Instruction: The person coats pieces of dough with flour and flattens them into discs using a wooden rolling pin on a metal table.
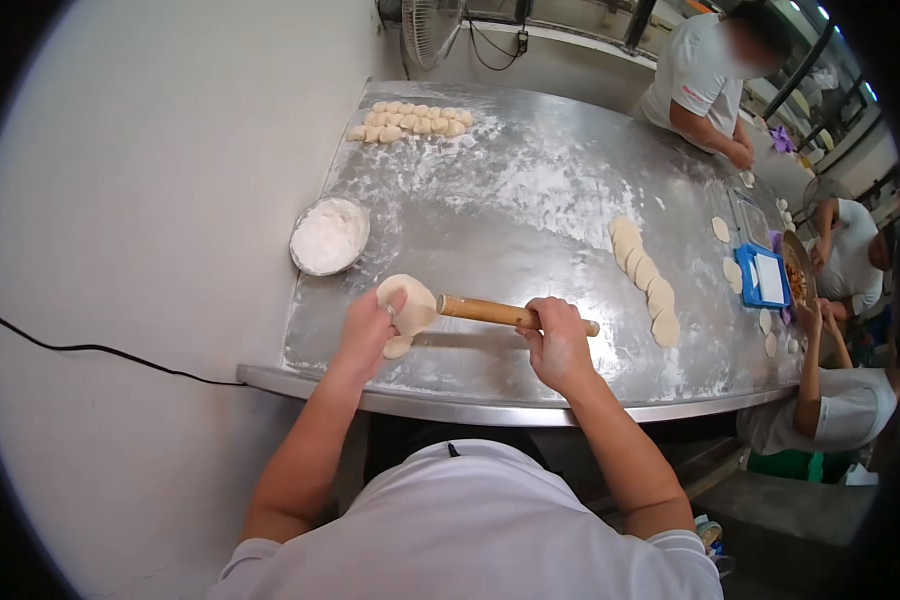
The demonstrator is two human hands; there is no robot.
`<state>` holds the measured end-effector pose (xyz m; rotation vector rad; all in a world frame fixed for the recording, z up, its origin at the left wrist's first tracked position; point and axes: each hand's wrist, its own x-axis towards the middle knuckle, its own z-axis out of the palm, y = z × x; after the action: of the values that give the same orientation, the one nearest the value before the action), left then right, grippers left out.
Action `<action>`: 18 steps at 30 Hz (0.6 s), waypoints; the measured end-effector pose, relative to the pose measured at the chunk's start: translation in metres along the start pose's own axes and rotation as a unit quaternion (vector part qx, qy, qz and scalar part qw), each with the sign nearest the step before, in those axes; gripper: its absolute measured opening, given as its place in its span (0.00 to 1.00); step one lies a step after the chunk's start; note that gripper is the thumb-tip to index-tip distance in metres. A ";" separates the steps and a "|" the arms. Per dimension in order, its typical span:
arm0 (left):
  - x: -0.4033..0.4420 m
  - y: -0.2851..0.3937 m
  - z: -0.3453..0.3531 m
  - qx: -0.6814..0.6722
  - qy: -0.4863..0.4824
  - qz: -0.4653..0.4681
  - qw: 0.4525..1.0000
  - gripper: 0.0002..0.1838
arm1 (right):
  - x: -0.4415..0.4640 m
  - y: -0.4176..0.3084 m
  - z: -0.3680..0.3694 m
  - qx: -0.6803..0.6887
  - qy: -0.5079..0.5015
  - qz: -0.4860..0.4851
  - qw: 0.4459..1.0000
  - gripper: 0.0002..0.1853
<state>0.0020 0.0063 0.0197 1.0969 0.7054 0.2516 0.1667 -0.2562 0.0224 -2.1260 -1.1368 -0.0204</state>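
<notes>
My left hand grips the edge of a flat round dough wrapper, which is tilted up off the table. Just below it, a smaller piece of dough lies by my fingers. My right hand is wrapped round a wooden rolling pin near its right end. The pin's left end reaches the wrapper's right edge. To the right of my right hand, a row of overlapping rolled wrappers lies on the steel table.
A bowl of flour stands at the left beside the wall. Small dough pieces sit in rows at the far left. Co-workers stand along the right side, near a blue scale and a pan of filling.
</notes>
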 end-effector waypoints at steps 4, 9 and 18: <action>0.003 -0.001 0.000 0.076 0.006 -0.001 0.997 0.15 | 0.000 0.005 -0.006 0.017 0.008 0.031 0.999 0.19; 0.010 -0.004 0.022 0.306 -0.093 -0.051 0.946 0.14 | 0.004 -0.007 -0.016 0.060 0.033 0.048 0.997 0.18; 0.082 -0.038 0.077 0.287 -0.209 -0.170 0.919 0.18 | 0.024 -0.019 -0.051 0.034 0.019 0.060 0.997 0.15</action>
<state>0.1068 -0.0243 -0.0255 1.4955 0.5785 -0.5113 0.1831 -0.2624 0.0796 -2.1206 -0.9735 0.0337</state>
